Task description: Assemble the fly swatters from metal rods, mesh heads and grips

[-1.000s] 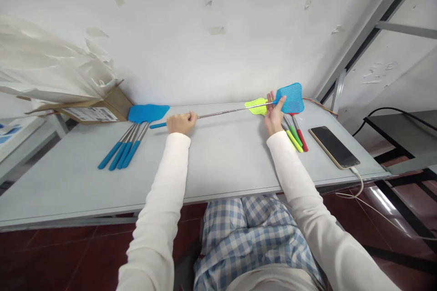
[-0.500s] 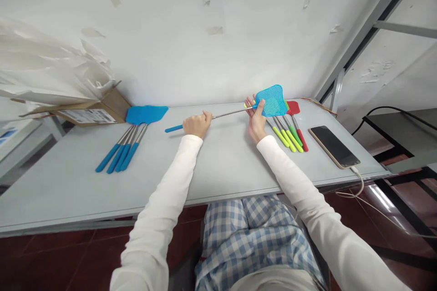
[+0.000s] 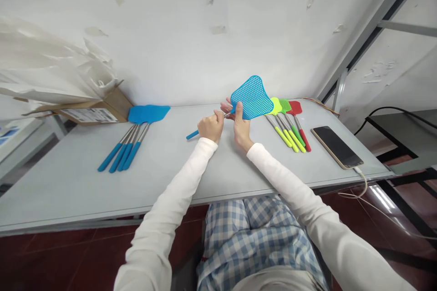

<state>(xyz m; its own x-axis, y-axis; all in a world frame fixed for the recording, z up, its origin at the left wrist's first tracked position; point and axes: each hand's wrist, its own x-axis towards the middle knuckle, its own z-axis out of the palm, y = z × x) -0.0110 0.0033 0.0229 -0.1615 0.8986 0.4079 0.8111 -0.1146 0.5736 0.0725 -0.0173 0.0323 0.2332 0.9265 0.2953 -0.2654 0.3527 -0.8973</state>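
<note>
Above the middle of the table I hold a blue telescopic fly swatter (image 3: 251, 99) between both hands. My left hand (image 3: 210, 126) is closed round its handle, whose blue end sticks out to the left. At the base of the mesh head, my right hand (image 3: 240, 122) grips with the thumb on top. Only a short stretch of metal rod shows between the hands. To the left lie several blue fly swatters (image 3: 149, 112), heads overlapping. On the right are yellow fly swatters (image 3: 288, 137), a green fly swatter (image 3: 285, 107) and a red fly swatter (image 3: 295, 107), handles toward me.
A phone (image 3: 337, 147) on a charging cable (image 3: 362, 182) lies at the table's right end. An open cardboard box (image 3: 112, 104) stands at the back left. The white wall (image 3: 191, 54) rises behind the grey table (image 3: 164, 177). A metal frame (image 3: 365, 32) slants at the right.
My hands have come closer together, and the swatter's rod is shorter between them. The right hand and the blue head moved left, uncovering the yellow and green heads.
</note>
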